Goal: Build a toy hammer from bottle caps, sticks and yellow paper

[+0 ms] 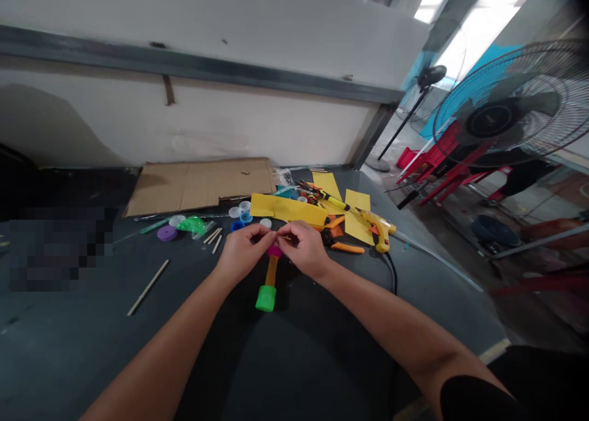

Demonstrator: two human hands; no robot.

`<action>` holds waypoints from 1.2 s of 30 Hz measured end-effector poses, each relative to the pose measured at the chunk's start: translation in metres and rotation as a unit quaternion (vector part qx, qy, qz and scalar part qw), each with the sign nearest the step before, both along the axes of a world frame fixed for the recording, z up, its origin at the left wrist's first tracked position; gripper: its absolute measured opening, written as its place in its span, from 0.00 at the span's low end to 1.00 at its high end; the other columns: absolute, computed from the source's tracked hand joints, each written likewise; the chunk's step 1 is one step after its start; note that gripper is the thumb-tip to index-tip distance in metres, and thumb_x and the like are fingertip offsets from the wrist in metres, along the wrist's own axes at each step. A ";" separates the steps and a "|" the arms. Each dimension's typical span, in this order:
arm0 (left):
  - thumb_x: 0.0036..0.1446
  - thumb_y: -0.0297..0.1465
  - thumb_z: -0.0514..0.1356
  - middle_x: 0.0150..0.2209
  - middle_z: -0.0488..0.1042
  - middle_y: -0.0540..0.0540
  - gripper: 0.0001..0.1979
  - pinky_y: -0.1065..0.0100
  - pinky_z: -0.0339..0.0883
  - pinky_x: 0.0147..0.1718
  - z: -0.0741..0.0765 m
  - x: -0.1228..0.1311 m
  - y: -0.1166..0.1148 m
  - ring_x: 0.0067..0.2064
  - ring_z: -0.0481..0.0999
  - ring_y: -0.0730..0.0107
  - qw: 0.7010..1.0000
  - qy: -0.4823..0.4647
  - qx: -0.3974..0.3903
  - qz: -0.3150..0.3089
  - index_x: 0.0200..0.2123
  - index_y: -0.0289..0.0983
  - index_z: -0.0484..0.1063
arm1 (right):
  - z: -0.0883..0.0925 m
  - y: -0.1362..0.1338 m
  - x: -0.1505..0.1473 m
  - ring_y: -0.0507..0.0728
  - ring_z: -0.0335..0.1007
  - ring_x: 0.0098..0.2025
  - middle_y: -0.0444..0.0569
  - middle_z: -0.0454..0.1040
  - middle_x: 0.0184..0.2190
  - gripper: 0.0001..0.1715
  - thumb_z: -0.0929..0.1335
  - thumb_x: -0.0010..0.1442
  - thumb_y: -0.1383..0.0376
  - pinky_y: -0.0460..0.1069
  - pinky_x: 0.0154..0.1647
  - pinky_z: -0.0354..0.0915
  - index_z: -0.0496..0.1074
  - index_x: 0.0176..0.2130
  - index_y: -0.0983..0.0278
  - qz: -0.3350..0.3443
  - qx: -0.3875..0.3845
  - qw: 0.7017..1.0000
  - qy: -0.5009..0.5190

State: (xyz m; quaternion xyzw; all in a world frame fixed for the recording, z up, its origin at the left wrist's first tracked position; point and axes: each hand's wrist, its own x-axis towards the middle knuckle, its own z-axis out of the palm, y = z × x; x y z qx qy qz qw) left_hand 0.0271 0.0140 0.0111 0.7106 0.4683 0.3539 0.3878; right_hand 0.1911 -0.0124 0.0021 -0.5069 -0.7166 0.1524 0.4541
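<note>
A dark sleeve (473,402) is showing at the lower right, and the person's bare forearms (391,323) are stretching forward across a dark tabletop (69,347) toward the middle of the view. The left hand (243,252) and right hand (301,249) are meeting in a narrow pinch, their fingertips (275,233) almost touching, though whatever they are gripping is too small to tell. Just below the hands, a magenta cap (275,251) is sitting on an orange stick (271,270) that ends in a green bottle cap (265,298), the piece resting on the tabletop. The work in hand appears to be fine fingertip handling near the magenta end, which seems to call for a steady pinch. Yellow card strips (288,209), orange-handled pliers (347,247) and a yellow hot glue gun (380,231) are lying beyond the right hand, with a cardboard sheet (197,185) farther back.
</note>
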 end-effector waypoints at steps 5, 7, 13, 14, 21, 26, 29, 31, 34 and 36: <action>0.53 0.38 0.59 0.22 0.69 0.53 0.10 0.72 0.58 0.25 -0.001 0.000 0.002 0.23 0.64 0.75 0.997 -0.068 -0.037 0.001 0.28 0.37 0.72 | 0.000 0.000 -0.001 0.54 0.69 0.34 0.47 0.73 0.30 0.02 0.68 0.56 0.65 0.48 0.36 0.65 0.72 0.32 0.63 0.005 -0.007 1.000 0.004; 0.53 0.38 0.59 0.22 0.69 0.53 0.10 0.71 0.58 0.25 -0.001 0.000 0.002 0.24 0.64 0.75 0.997 -0.074 -0.026 0.005 0.27 0.37 0.72 | 0.000 -0.001 -0.001 0.54 0.69 0.35 0.47 0.73 0.31 0.03 0.69 0.56 0.65 0.48 0.36 0.65 0.72 0.34 0.62 0.014 -0.010 1.000 0.009; 0.52 0.36 0.60 0.24 0.70 0.52 0.09 0.71 0.58 0.26 0.000 0.000 0.002 0.25 0.64 0.75 0.996 -0.087 -0.017 -0.006 0.27 0.36 0.73 | -0.001 -0.001 -0.001 0.54 0.69 0.35 0.47 0.74 0.32 0.05 0.67 0.59 0.63 0.48 0.35 0.65 0.72 0.35 0.62 0.023 -0.007 1.000 0.012; 0.52 0.36 0.60 0.24 0.69 0.52 0.09 0.71 0.58 0.26 -0.001 -0.001 0.002 0.25 0.64 0.75 0.995 -0.093 -0.024 -0.007 0.27 0.36 0.73 | -0.001 -0.001 -0.001 0.54 0.69 0.34 0.47 0.73 0.31 0.04 0.67 0.59 0.63 0.48 0.35 0.65 0.72 0.34 0.62 0.022 -0.007 1.000 0.011; 0.50 0.38 0.62 0.20 0.66 0.54 0.11 0.72 0.56 0.23 -0.007 0.001 0.004 0.23 0.63 0.76 0.982 -0.163 -0.095 -0.020 0.25 0.36 0.70 | 0.000 -0.002 -0.002 0.54 0.69 0.34 0.46 0.72 0.30 0.03 0.68 0.58 0.65 0.48 0.35 0.65 0.72 0.33 0.62 0.025 0.005 1.000 0.002; 0.49 0.37 0.62 0.19 0.65 0.55 0.11 0.73 0.56 0.22 -0.009 0.002 0.003 0.21 0.63 0.77 0.971 -0.198 -0.129 -0.020 0.25 0.36 0.67 | -0.001 -0.001 -0.001 0.54 0.68 0.33 0.46 0.73 0.30 0.03 0.68 0.57 0.64 0.47 0.35 0.64 0.71 0.34 0.62 0.040 -0.001 0.999 -0.008; 0.49 0.37 0.63 0.19 0.65 0.55 0.12 0.73 0.56 0.21 -0.008 0.001 0.004 0.20 0.63 0.78 0.965 -0.216 -0.146 -0.024 0.24 0.36 0.67 | -0.001 0.000 0.000 0.54 0.68 0.33 0.46 0.72 0.29 0.04 0.68 0.58 0.64 0.47 0.35 0.64 0.70 0.33 0.62 0.047 0.005 0.999 -0.019; 0.48 0.38 0.64 0.19 0.66 0.55 0.12 0.73 0.57 0.22 -0.008 0.000 0.005 0.20 0.63 0.78 0.962 -0.223 -0.155 -0.031 0.24 0.36 0.67 | -0.001 0.000 0.000 0.54 0.68 0.33 0.46 0.72 0.28 0.05 0.67 0.59 0.63 0.47 0.35 0.63 0.70 0.32 0.62 0.042 0.013 0.999 -0.025; 0.48 0.38 0.64 0.20 0.67 0.54 0.12 0.73 0.58 0.22 -0.006 0.000 0.005 0.21 0.64 0.78 0.961 -0.224 -0.158 -0.040 0.24 0.36 0.68 | -0.001 -0.001 -0.001 0.54 0.68 0.34 0.46 0.72 0.29 0.04 0.68 0.58 0.63 0.48 0.36 0.63 0.70 0.33 0.62 0.033 0.020 0.999 -0.036; 0.48 0.37 0.65 0.20 0.67 0.54 0.12 0.73 0.58 0.23 -0.005 -0.001 0.005 0.21 0.64 0.78 0.962 -0.218 -0.158 -0.042 0.24 0.36 0.68 | 0.001 -0.003 -0.001 0.54 0.68 0.34 0.47 0.73 0.30 0.04 0.68 0.58 0.63 0.48 0.36 0.63 0.69 0.34 0.62 0.033 0.024 0.998 -0.045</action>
